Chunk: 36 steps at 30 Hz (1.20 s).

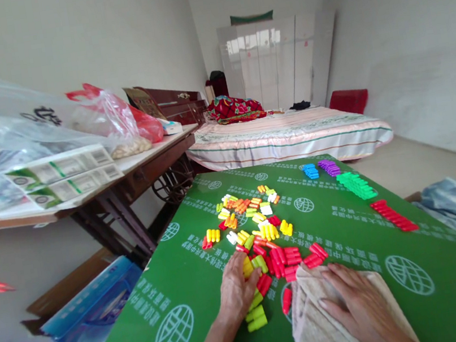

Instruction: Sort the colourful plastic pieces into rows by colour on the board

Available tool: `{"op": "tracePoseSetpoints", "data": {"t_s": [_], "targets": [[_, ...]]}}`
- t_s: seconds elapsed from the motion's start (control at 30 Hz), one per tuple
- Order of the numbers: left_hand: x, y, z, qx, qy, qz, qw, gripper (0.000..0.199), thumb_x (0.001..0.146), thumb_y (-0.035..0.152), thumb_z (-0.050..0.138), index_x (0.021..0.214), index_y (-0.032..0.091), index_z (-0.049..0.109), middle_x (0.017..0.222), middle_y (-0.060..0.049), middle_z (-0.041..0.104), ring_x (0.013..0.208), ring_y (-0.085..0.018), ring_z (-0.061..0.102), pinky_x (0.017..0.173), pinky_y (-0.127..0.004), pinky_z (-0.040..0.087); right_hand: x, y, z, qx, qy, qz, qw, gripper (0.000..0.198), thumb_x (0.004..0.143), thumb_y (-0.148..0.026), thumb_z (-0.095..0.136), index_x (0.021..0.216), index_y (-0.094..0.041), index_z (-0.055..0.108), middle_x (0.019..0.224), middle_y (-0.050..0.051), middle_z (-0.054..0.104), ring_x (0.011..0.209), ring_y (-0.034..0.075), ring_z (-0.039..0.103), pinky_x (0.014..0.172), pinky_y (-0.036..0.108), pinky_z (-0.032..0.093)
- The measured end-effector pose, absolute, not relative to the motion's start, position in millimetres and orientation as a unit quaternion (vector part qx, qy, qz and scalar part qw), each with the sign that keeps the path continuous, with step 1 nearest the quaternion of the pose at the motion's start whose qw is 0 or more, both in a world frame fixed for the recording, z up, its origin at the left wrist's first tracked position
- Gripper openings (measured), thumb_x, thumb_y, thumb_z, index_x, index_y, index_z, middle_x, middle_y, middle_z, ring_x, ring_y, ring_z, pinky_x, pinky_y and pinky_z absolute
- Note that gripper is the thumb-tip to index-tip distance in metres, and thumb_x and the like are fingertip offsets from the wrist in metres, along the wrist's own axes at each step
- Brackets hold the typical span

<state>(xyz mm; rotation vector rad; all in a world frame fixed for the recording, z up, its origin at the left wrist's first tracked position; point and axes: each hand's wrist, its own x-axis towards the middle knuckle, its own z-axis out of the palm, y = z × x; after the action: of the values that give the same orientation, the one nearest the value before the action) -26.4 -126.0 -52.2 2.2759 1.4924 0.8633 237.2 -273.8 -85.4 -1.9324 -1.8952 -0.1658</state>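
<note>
My left hand [235,285] curls its fingers and thumb round yellow plastic pieces [247,267] shaped like short rounded pegs. Lime-green pieces [256,318] and red pieces [278,260] lie beside that hand, some against it. Flat on a folded beige cloth [312,318] rests my right hand [357,303], its fingers stretched out and thumb apart. One red piece [287,301] lies by the cloth's left edge. Farther up the green table [203,289] is a loose scatter of yellow, orange, white, lime and red pieces [239,206].
At the table's right stand rows of blue [310,171], purple [329,167], green [356,185] and red pieces [393,216]. On the left a sewing-machine table [158,160] carries plastic bags [117,119] and boxes [65,172]. A bed [291,133] stands beyond.
</note>
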Motion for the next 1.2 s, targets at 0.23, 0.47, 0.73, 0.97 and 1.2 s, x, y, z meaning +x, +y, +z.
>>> {"op": "tracePoseSetpoints", "data": {"t_s": [0.23, 0.47, 0.73, 0.97, 1.2], "targets": [[-27, -129, -47, 0.785, 0.517, 0.3, 0.166, 0.049, 0.08, 0.045, 0.054, 0.12, 0.016, 0.058, 0.119, -0.013, 0.066, 0.112, -0.027, 0.062, 0.098, -0.043, 0.052, 240, -273, -91, -0.689, -0.69, -0.08, 0.208, 0.048, 0.087, -0.048, 0.055, 0.126, -0.021, 0.062, 0.131, 0.008, 0.062, 0.119, 0.029, 0.057, 0.1, 0.043, 0.044], [-30, -125, -47, 0.786, 0.517, 0.294, 0.169, 0.049, 0.08, 0.046, 0.052, 0.12, 0.017, 0.058, 0.12, -0.013, 0.065, 0.113, -0.026, 0.061, 0.098, -0.043, 0.052, 242, -274, -95, -0.68, -0.698, -0.102, 0.198, 0.048, 0.086, -0.049, 0.056, 0.124, -0.021, 0.064, 0.129, 0.009, 0.063, 0.117, 0.03, 0.058, 0.098, 0.044, 0.046], [-28, -116, -49, 0.8, 0.506, 0.282, 0.159, 0.049, 0.081, 0.047, 0.05, 0.119, 0.018, 0.059, 0.126, -0.012, 0.062, 0.119, -0.027, 0.057, 0.103, -0.044, 0.049, 244, -274, -96, -0.678, -0.703, -0.107, 0.188, 0.048, 0.085, -0.048, 0.056, 0.123, -0.022, 0.065, 0.13, 0.01, 0.062, 0.117, 0.03, 0.059, 0.096, 0.044, 0.048], [-27, -107, -46, 0.807, 0.505, 0.264, 0.157, 0.052, 0.083, 0.047, 0.047, 0.123, 0.016, 0.058, 0.129, -0.013, 0.06, 0.121, -0.027, 0.056, 0.104, -0.042, 0.048, 244, -275, -96, -0.676, -0.705, -0.112, 0.186, 0.049, 0.084, -0.049, 0.056, 0.123, -0.021, 0.065, 0.13, 0.01, 0.062, 0.117, 0.03, 0.059, 0.095, 0.043, 0.049], [-38, -106, -43, 0.798, 0.52, 0.26, 0.158, 0.052, 0.083, 0.048, 0.047, 0.126, 0.019, 0.055, 0.132, -0.011, 0.059, 0.121, -0.025, 0.056, 0.104, -0.041, 0.048, 248, -272, -96, -0.678, -0.707, -0.08, 0.185, 0.048, 0.081, -0.048, 0.059, 0.122, -0.022, 0.066, 0.127, 0.01, 0.064, 0.115, 0.032, 0.06, 0.095, 0.045, 0.048]]}}
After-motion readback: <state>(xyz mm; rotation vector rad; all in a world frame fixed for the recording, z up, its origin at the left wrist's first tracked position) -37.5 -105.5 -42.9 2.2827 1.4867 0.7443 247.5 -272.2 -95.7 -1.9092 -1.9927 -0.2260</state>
